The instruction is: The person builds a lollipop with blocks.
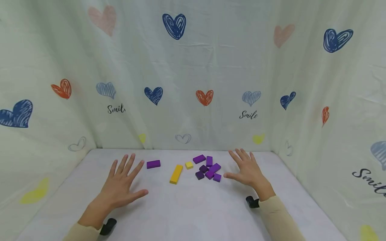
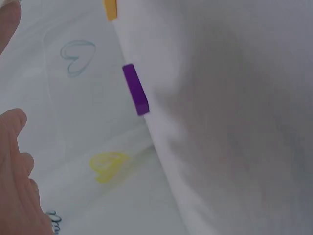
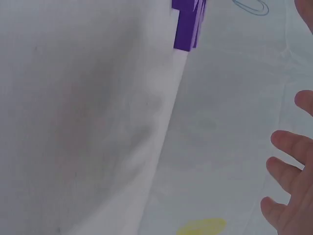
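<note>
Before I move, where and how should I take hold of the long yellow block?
I'd pinch the long yellow block at mid-length across its long sides, coming from above and left with your left hand, the nearer one. It lies flat, its length running away from you, and the small yellow block sits right of its far end.

Open white tabletop (image 1: 181,211) spans the lower middle of the head view, giving either bare hand, left (image 1: 119,189) or right (image 1: 248,170), room to pass. Right of centre, a tight cluster of purple rectangular blocks (image 1: 213,170) obstructs the way beside the right thumb. A long orange-yellow bar (image 1: 176,174) stands mid-frame; a gap separates it from the lone purple oblong block (image 1: 153,164) near the left fingertips. A heart-printed white curtain (image 1: 223,124) bounds the far edge.
</note>
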A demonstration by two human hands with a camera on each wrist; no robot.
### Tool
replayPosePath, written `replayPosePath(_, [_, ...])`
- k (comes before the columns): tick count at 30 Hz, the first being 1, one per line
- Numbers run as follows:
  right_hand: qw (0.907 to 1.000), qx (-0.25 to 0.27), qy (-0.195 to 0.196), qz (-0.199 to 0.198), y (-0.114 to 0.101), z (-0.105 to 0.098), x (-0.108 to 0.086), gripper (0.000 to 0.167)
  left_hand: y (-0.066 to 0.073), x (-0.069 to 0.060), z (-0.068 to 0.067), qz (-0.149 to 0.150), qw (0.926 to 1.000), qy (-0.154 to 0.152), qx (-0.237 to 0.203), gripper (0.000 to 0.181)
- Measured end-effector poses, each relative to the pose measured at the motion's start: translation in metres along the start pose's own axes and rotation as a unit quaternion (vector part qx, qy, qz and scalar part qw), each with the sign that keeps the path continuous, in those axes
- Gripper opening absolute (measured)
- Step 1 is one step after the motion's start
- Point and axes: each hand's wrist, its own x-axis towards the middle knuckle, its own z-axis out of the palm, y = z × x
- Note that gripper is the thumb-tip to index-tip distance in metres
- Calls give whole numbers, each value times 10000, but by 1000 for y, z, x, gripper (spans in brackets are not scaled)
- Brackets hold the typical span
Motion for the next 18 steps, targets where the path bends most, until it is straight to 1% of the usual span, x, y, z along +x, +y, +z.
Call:
replayPosePath(4, [9995, 160, -243, -73, -12, 6, 9, 100, 11, 7, 4, -52, 9988, -292, -391, 101])
replayPosePath(8, [9990, 111, -407, -116, -27, 14, 16, 97, 24, 15, 11, -42, 9951, -486, -860, 99])
replayPosePath(13, [9984, 124, -509, -193, -48, 23, 27, 94, 40, 30, 21, 33, 9903, -611, -1248, 99])
replayPosePath(16, [9976, 207, -594, -303, -59, 27, 35, 93, 50, 40, 26, 164, 9878, -635, -1412, 98])
replayPosePath(18, [9964, 368, -697, -317, -68, 29, 41, 91, 55, 47, 29, 221, 9849, -744, -1544, 97])
